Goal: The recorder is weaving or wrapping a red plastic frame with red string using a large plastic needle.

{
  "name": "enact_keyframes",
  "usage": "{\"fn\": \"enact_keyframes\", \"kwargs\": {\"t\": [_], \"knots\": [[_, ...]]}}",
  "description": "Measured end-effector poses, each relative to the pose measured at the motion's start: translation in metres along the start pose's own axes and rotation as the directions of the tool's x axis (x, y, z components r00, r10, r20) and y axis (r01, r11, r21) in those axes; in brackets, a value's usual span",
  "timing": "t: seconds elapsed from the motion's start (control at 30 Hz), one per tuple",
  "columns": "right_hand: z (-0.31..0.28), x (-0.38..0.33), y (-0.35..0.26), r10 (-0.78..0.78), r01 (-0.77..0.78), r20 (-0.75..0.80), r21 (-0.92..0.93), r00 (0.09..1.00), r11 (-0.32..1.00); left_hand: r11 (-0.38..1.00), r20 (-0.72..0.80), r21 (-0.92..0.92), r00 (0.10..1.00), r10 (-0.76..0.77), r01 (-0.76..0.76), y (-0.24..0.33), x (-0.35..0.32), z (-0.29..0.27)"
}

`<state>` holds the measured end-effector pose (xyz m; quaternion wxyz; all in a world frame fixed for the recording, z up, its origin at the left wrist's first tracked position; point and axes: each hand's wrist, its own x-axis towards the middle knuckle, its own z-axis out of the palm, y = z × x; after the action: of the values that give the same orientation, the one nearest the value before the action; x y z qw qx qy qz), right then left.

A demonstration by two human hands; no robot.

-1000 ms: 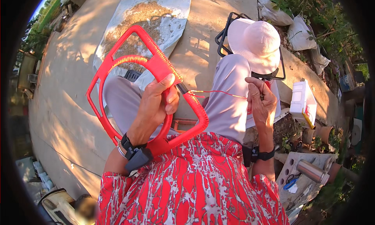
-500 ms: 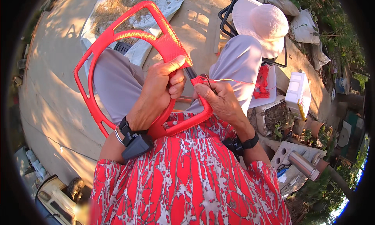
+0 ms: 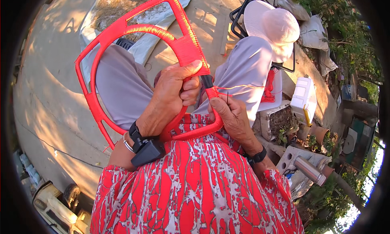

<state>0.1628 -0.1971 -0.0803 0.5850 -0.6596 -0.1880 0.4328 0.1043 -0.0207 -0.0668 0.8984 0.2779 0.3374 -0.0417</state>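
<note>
A frame wrapped in red cord [image 3: 103, 35], an inner ring inside a squarish outer loop, rests across my lap and leans over my thighs. My left hand [image 3: 176, 86] is closed around its ring beside the wide wrapped band, thumb on top. Just right of that thumb, a short black stretch of bare bar [image 3: 207, 80] shows between two wrapped parts. Below it, my right hand [image 3: 233, 116] is closed on the wrapped side bar. A thin dark pointed piece [image 3: 227, 97] sticks up from its fingers. Loose red cord [image 3: 243, 87] runs from the bar toward the right.
Beyond my right knee, a bundle of red cord [image 3: 268, 88] lies on a white tray [image 3: 277, 96]. A pale sun hat [image 3: 276, 25] sits on a black metal frame [image 3: 235, 17]. Farther right are a white foam box [image 3: 304, 97] and a steel flask [image 3: 310, 171].
The red frame has tipped up slightly and shifted. My right hand has moved a little down the bar, and more of the black stretch shows above it. My left hand keeps its hold.
</note>
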Motion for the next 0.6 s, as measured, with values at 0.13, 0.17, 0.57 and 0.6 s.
{"fn": "enact_keyframes", "kwargs": {"t": [0.13, 0.17, 0.57, 0.6], "knots": [[-0.007, 0.002, 0.002, 0.040, -0.045, 0.065, 0.080, 0.997, 0.996, 0.998, 0.029, 0.018, 0.998, 0.058, -0.058, 0.000, 0.002, -0.001], [-0.009, 0.002, 0.002, 0.100, -0.113, 0.086, 0.169, 0.991, 0.979, 0.998, 0.025, 0.017, 0.998, 0.054, -0.054, 0.001, 0.001, -0.001], [-0.007, 0.003, 0.004, 0.059, -0.073, 0.112, 0.129, 0.992, 0.989, 0.999, -0.063, 0.030, 0.998, 0.013, -0.011, 0.000, 0.003, 0.001], [-0.005, 0.001, 0.005, 0.047, -0.057, 0.090, 0.117, 0.995, 0.992, 1.000, -0.040, 0.018, 0.999, 0.007, -0.007, 0.001, 0.004, 0.000]]}}
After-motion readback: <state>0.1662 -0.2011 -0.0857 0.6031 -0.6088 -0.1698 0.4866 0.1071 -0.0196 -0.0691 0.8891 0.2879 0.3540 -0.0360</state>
